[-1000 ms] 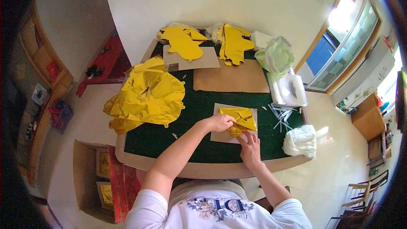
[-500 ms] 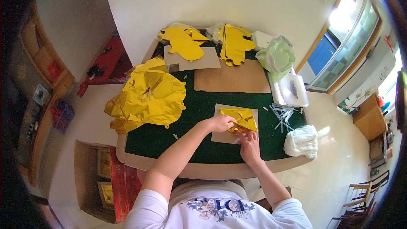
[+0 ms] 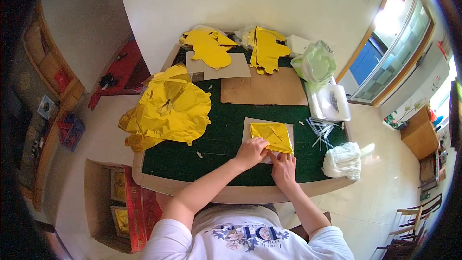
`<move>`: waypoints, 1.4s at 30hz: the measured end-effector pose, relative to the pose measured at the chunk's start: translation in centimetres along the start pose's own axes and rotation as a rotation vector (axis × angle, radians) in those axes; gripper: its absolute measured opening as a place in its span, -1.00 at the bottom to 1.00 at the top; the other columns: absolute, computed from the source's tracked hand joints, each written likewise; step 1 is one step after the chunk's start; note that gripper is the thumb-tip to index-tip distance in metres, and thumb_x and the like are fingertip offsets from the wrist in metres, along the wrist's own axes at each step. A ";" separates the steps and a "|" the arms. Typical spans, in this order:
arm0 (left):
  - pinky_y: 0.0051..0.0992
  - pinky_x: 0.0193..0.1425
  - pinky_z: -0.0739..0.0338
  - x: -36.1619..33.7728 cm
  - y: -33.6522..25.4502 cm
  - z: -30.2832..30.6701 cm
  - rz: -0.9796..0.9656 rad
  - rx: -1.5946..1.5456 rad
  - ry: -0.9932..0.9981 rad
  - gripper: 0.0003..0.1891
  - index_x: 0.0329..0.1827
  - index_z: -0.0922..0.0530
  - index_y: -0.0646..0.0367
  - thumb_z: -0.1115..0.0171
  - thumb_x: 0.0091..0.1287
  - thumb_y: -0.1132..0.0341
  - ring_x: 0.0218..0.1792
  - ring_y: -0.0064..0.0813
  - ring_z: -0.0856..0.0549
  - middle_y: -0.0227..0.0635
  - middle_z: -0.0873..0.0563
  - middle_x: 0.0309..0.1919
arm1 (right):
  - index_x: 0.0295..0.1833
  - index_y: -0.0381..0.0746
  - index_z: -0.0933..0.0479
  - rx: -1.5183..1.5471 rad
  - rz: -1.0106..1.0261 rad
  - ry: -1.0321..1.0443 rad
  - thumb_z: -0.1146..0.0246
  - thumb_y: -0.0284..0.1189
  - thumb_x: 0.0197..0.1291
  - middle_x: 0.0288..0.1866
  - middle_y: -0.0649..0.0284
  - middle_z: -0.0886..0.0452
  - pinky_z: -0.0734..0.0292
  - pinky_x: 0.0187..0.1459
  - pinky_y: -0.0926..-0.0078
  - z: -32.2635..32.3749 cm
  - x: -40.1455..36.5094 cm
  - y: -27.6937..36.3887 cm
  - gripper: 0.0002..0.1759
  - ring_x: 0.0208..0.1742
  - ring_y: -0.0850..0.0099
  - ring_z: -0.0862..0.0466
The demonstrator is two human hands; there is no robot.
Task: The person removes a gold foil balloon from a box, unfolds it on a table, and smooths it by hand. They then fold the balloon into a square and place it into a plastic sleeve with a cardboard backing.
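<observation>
A gold foil balloon (image 3: 272,136), folded into a flat, creased square, lies on a small cardboard piece (image 3: 246,129) near the front of the table. My left hand (image 3: 252,153) has its fingers closed on the foil's near left corner. Beside it, my right hand (image 3: 283,167) grips the near edge, thumb toward the left hand. The fingertips of both hands are partly hidden against the foil.
A heap of crumpled gold foil balloons (image 3: 173,106) covers the table's left side. Flat gold foil shapes (image 3: 211,50) lie on cardboard sheets (image 3: 264,89) behind. To the right are thin white sticks (image 3: 321,132), a white plastic bag (image 3: 342,160) and a pale green bag (image 3: 315,62).
The loose near part of the foil now lies flatter in a squarer fold. My left hand has moved down from the middle of the foil to its near left corner.
</observation>
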State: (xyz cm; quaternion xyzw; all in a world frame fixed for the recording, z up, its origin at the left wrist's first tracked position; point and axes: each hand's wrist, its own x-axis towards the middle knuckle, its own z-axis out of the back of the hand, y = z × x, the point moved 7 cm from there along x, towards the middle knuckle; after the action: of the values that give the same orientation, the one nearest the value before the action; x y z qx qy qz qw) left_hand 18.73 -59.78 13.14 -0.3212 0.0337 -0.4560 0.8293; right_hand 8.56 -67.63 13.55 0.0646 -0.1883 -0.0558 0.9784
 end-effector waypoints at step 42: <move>-0.26 0.22 -0.50 -2.7 2.6 3.8 -0.032 0.042 -0.397 -0.77 -0.08 -0.60 0.23 -0.20 0.20 0.48 0.13 -0.13 -0.58 -0.10 -0.61 0.02 | 0.36 -0.01 -0.37 0.021 0.026 0.060 -0.06 -0.21 0.33 0.46 0.01 -0.25 -0.01 0.43 -0.14 -4.2 6.8 -2.3 -0.51 0.50 0.08 -0.18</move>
State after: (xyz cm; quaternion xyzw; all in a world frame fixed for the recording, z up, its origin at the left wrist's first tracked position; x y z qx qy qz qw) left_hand 20.41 -54.82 14.10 -0.3878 -0.1454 -0.3975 0.8188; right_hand 16.26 -70.35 11.79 0.0738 -0.1601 -0.0389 0.9836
